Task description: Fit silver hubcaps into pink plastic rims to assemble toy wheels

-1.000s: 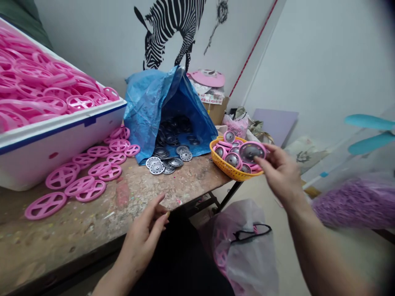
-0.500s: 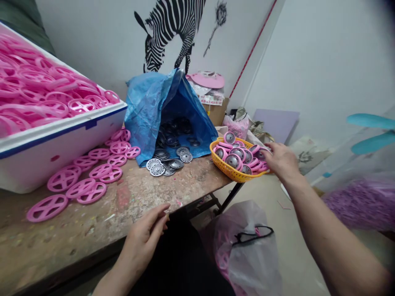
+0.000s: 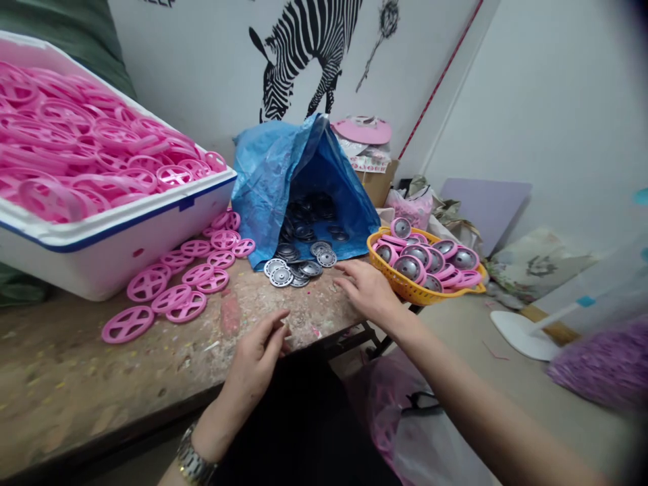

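Observation:
My right hand (image 3: 372,291) is over the table between the grey discs and the basket, its fingers stretched towards the discs and nothing visible in them. Several grey slotted discs (image 3: 281,277), like toy hubcaps, lie at the mouth of a blue plastic sack (image 3: 260,175), with darker ones inside it. To the right, a yellow basket (image 3: 412,291) holds pink-rimmed wheels with grey centres (image 3: 409,268). At the table's front edge hovers my left hand (image 3: 257,351), loosely bent, fingers apart from the thumb, holding nothing I can see. Loose pink spoked wheel rings (image 3: 172,297) lie left of it.
A white box (image 3: 114,260) heaped with pink rings stands on the left of the worn wooden table (image 3: 91,385). Below the table edge is a translucent bag (image 3: 425,442) with pink pieces. A white stand base (image 3: 524,335) rests on the floor at right.
My right hand has left the basket and moved left to beside the grey discs; a grey-centred wheel now shows at the basket's right side. The view has shifted left; my left hand stays near the edge.

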A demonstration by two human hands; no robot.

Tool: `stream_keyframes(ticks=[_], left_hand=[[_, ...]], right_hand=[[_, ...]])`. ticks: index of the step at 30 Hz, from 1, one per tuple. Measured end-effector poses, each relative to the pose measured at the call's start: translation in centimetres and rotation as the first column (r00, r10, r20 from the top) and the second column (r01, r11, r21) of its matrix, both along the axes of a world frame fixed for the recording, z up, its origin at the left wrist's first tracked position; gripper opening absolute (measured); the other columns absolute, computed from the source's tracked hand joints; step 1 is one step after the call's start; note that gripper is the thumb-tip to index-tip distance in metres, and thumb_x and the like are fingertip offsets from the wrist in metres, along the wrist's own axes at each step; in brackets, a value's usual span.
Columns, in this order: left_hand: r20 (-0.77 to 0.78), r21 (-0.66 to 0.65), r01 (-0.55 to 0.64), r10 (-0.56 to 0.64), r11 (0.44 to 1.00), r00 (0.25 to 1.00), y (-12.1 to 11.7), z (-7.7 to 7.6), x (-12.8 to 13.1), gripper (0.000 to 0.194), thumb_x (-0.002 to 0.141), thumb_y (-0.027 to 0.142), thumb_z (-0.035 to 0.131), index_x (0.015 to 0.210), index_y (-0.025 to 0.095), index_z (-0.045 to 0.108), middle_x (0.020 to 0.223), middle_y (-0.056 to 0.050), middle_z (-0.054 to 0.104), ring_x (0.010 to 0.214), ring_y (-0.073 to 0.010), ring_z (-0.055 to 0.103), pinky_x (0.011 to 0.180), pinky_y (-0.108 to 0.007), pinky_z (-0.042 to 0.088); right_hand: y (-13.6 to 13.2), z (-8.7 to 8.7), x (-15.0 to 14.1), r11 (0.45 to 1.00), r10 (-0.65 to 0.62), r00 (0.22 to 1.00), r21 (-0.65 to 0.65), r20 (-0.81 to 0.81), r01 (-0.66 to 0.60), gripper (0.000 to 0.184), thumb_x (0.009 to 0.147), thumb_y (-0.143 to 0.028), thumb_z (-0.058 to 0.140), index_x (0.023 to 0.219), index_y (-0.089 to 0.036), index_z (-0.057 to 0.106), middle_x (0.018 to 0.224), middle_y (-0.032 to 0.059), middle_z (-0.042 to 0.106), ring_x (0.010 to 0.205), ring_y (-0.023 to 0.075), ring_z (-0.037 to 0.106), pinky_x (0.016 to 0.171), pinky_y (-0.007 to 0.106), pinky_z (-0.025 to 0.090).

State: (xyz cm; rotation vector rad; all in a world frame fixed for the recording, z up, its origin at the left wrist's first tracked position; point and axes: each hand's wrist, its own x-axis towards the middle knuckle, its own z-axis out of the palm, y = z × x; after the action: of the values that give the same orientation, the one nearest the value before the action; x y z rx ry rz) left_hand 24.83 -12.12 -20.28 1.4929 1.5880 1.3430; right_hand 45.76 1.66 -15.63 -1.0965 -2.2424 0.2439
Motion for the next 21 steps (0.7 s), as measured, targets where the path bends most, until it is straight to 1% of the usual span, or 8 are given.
stream_keyframes(ticks=[3, 5, 7, 10, 13, 17, 19, 21], left_hand=[[0.023, -0.019, 0.001, -0.001, 1.0, 1.0, -0.1, -0.2, 0.0, 0.038, 0.091, 0.038, 0.053, 0.118, 0.015, 0.065, 0.083, -0.004, 0.069, 0.064, -0.0152, 0.068, 0.059, -0.027, 0.056], [0.013, -0.02, 0.006, -0.006, 1.0, 1.0, -0.3, -0.3, 0.0, 0.037, 0.091, 0.037, 0.052, 0.118, 0.015, 0.065, 0.081, -0.004, 0.068, 0.064, -0.0152, 0.067, 0.059, -0.027, 0.056], [-0.002, -0.017, 0.013, -0.013, 1.0, 1.0, -0.3, -0.3, -0.1, 0.036, 0.092, 0.036, 0.051, 0.118, 0.015, 0.065, 0.08, -0.003, 0.067, 0.065, -0.0152, 0.066, 0.06, -0.027, 0.055], [-0.013, -0.015, 0.027, -0.027, 1.0, 1.0, -0.4, -0.3, -0.1, 0.035, 0.093, 0.034, 0.049, 0.119, 0.016, 0.064, 0.08, -0.003, 0.066, 0.066, -0.0148, 0.065, 0.062, -0.026, 0.054], [-0.014, -0.021, 0.041, -0.041, 0.999, 0.999, -0.5, -0.3, 0.0, 0.034, 0.094, 0.032, 0.048, 0.12, 0.016, 0.063, 0.079, -0.003, 0.065, 0.066, -0.0147, 0.064, 0.063, -0.027, 0.054], [0.017, -0.048, 0.061, -0.061, 0.997, 0.998, -0.5, -0.1, -0.2, 0.034, 0.094, 0.031, 0.047, 0.12, 0.015, 0.063, 0.082, -0.004, 0.067, 0.067, -0.0154, 0.065, 0.062, -0.028, 0.054], [-0.072, -0.002, 0.023, -0.023, 1.0, 0.997, -0.1, 0.2, -1.1, 0.033, 0.094, 0.03, 0.047, 0.119, 0.016, 0.064, 0.089, -0.006, 0.069, 0.076, -0.0177, 0.067, 0.072, -0.032, 0.056], [-0.254, 0.094, -0.041, 0.064, 0.995, 0.965, 0.6, 0.8, -2.7, 0.031, 0.094, 0.028, 0.048, 0.118, 0.016, 0.065, 0.102, -0.01, 0.07, 0.094, -0.022, 0.067, 0.089, -0.038, 0.054]], right_hand=[[2.9, -1.3, -1.9, 0.99, -0.126, 0.983, -0.051, 0.135, 0.134, 0.034, 0.095, -0.027, 0.054, 0.126, -0.016, 0.063, 0.125, 0.0127, 0.067, 0.117, 0.026, 0.059, 0.103, 0.037, 0.043], [4.7, -1.8, -2.8, 0.973, -0.201, 0.957, -0.073, 0.209, 0.221, 0.039, 0.097, -0.03, 0.053, 0.132, -0.015, 0.059, 0.129, 0.015, 0.064, 0.121, 0.0282, 0.056, 0.104, 0.038, 0.041], [6.1, -2.2, -3.5, 0.96, -0.237, 0.942, -0.089, 0.238, 0.265, 0.041, 0.096, -0.031, 0.053, 0.132, -0.014, 0.058, 0.13, 0.0179, 0.062, 0.12, 0.0316, 0.054, 0.1, 0.04, 0.042], [7.3, -3.1, -4.1, 0.949, -0.258, 0.934, -0.114, 0.248, 0.293, 0.039, 0.094, -0.033, 0.057, 0.127, -0.013, 0.062, 0.124, 0.0207, 0.063, 0.116, 0.0352, 0.055, 0.095, 0.043, 0.043], [8.0, -4.1, -4.3, 0.944, -0.267, 0.936, -0.136, 0.227, 0.302, 0.036, 0.091, -0.032, 0.061, 0.122, -0.014, 0.064, 0.119, 0.0203, 0.065, 0.113, 0.0346, 0.057, 0.093, 0.043, 0.043], [8.5, -5.1, -3.9, 0.942, -0.275, 0.952, -0.161, 0.133, 0.294, 0.035, 0.086, -0.029, 0.064, 0.118, -0.015, 0.065, 0.113, 0.0157, 0.067, 0.104, 0.0289, 0.061, 0.089, 0.038, 0.044], [8.6, -5.3, -3.5, 0.938, -0.287, 0.956, -0.184, 0.069, 0.294, 0.036, 0.082, -0.028, 0.065, 0.115, -0.015, 0.065, 0.103, 0.012, 0.07, 0.095, 0.0253, 0.063, 0.083, 0.035, 0.045], [8.6, -5.5, -3.1, 0.932, -0.302, 0.953, -0.21, 0.003, 0.296, 0.034, 0.08, -0.029, 0.065, 0.11, -0.015, 0.066, 0.09, 0.008, 0.07, 0.084, 0.0228, 0.063, 0.077, 0.033, 0.045]])
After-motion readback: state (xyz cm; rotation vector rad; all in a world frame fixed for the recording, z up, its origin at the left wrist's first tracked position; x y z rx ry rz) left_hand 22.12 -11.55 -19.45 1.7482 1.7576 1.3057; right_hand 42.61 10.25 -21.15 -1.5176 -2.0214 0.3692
